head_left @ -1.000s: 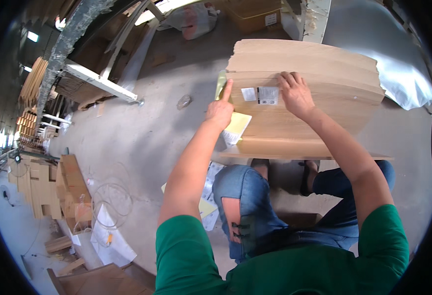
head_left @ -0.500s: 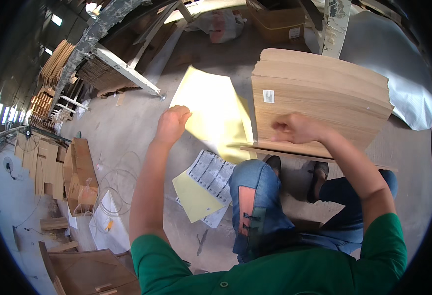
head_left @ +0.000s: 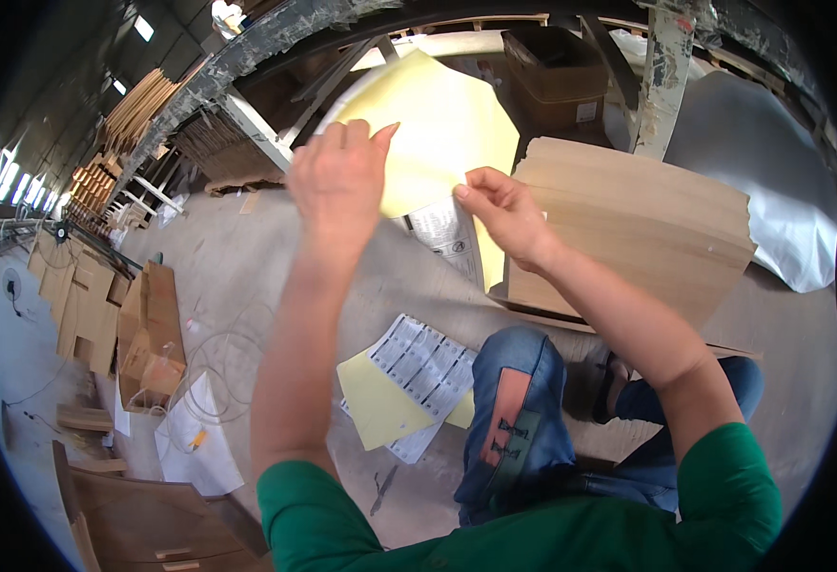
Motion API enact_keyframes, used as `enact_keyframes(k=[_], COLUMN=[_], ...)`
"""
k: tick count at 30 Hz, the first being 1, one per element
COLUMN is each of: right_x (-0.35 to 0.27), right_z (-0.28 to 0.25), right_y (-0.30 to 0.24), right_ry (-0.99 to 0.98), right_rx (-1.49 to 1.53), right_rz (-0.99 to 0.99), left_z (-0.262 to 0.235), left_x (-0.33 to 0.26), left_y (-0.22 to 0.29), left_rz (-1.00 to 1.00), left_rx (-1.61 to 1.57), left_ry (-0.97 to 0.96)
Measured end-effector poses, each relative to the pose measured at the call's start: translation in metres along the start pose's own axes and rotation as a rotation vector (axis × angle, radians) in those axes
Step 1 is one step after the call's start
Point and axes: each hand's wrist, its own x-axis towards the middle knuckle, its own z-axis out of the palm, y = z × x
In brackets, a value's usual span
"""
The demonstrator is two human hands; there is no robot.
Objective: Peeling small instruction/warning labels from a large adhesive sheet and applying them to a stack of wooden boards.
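A large pale yellow sheet of paper (head_left: pixel 457 114) is held up in front of me, its lower edge bent to show a printed white face. My left hand (head_left: pixel 337 181) is at its left side, fingers curled over the edge and slightly blurred. Thumb and forefinger of my right hand (head_left: pixel 506 212) pinch the sheet's lower edge. Right of the sheet lies a wood-grain panel (head_left: pixel 643 224) with ragged-looking ends; its left part is behind my right hand and the sheet. On the floor by my knee rest a printed white sheet (head_left: pixel 426 362) and a yellow sheet (head_left: pixel 380 405), overlapping.
A scuffed metal frame post (head_left: pixel 664 91) stands beyond the panel, with silvery sheeting (head_left: pixel 771 172) at right. Behind the sheet is a brown carton (head_left: pixel 557 81). An open cardboard box (head_left: pixel 152 329), a white bag-like object (head_left: pixel 199 439) and a brown panel (head_left: pixel 152 520) lie at left.
The yellow sheet has been lifted up and away from me. My right hand has moved left from over the panel to pinch the sheet; my left hand has risen slightly.
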Motion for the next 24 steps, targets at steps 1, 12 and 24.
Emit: enact_keyframes(k=[1, 12, 24], right_x=[-0.002, 0.015, -0.004], right_z=[0.011, 0.009, -0.096], right_y=[-0.013, -0.071, -0.093], right_ry=[0.014, -0.116, 0.392], right_rx=[-0.017, -0.205, -0.189], right_rz=[0.007, -0.338, -0.206], left_z=[-0.012, -0.084, -0.044], left_x=[0.007, -0.034, -0.093], left_y=[-0.004, -0.072, -0.010], left_rz=[-0.020, -0.609, -1.106], left_rx=[0.083, -0.772, -2.061], left_ry=[-0.077, -0.841, -0.093])
